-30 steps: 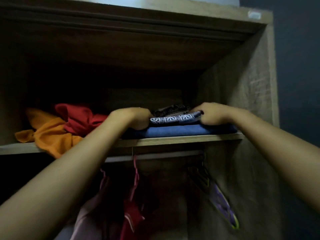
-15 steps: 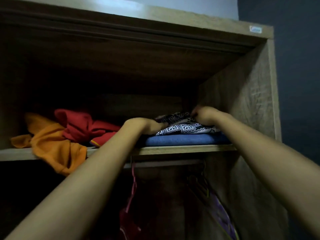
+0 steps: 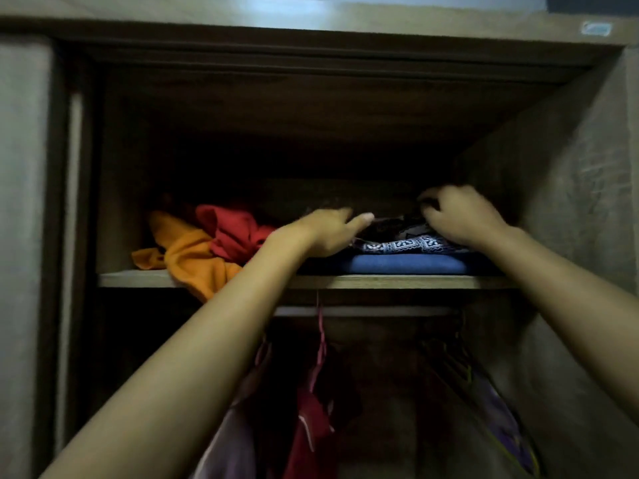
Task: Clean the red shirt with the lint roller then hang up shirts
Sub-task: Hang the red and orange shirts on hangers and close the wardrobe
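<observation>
Both my arms reach up to a wardrobe shelf (image 3: pixel 138 280). A crumpled red shirt (image 3: pixel 233 233) lies on it at the left, beside an orange garment (image 3: pixel 188 257) that hangs over the edge. To the right sits a folded stack: a patterned blue-and-white cloth (image 3: pixel 404 244) on a blue one (image 3: pixel 404 265), with a dark garment (image 3: pixel 390 223) on top. My left hand (image 3: pixel 325 231) rests flat on the stack's left end, fingers extended. My right hand (image 3: pixel 460 216) curls its fingers on the dark garment at the stack's back right. No lint roller shows.
Under the shelf runs a hanging rail (image 3: pixel 363 311) with a pink hanger (image 3: pixel 321 344), a red garment (image 3: pixel 311 430) and a pale garment (image 3: pixel 228 444). More hangers (image 3: pixel 460 361) and a purple item lean at the right wall. The wardrobe's side panel (image 3: pixel 570 202) is close on the right.
Both hands have moved deeper onto the folded stack. The left hand has opened flat; the right has shifted to the dark garment at the back. The view has pulled back.
</observation>
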`<state>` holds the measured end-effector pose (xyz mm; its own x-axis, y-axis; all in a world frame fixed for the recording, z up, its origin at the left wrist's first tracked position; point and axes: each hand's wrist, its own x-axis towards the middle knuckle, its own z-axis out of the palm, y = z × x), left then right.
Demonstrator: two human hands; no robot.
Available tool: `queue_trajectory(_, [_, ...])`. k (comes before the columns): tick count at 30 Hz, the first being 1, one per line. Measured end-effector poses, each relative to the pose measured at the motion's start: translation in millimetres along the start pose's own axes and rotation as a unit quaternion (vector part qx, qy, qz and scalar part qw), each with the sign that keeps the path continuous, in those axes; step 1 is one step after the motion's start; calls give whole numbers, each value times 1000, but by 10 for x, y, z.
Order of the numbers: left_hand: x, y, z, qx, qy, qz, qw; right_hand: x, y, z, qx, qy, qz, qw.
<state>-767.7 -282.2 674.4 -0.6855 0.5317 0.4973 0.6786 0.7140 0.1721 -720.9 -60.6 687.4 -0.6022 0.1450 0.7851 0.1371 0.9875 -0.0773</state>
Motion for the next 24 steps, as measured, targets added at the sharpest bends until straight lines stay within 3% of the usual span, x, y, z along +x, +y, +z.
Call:
queue_trajectory(3, [-268,-371,-402,19,105,6,994,-46,-557,-3,71,18,-117,990])
queue_trajectory(5, [-463,-627,-670,31,119,-21,992,-44,-957,22,103,8,-188,977])
queue_trajectory(9, [-726,-1134,-835,28,74,-110,991,-6,-1549,179,155,-81,-255,951])
queue_trajectory(13, [-741,-1422,-550,22,0,-157,987,-7,-1809,454,138,-200,-257,936])
queue_trajectory(18, [-717,-1543,-264,-15,23,-206,978,-31,-1874,661,108,-157,-248,950])
queue_trajectory(21, [-702,-1506,-291,18,-18,-206,978,16,-1859,714,192,-120,-228,947])
queue_trajectory(24, [-703,-1470,-311,43,-42,-203,977,31,-1837,737,289,-35,-170,941])
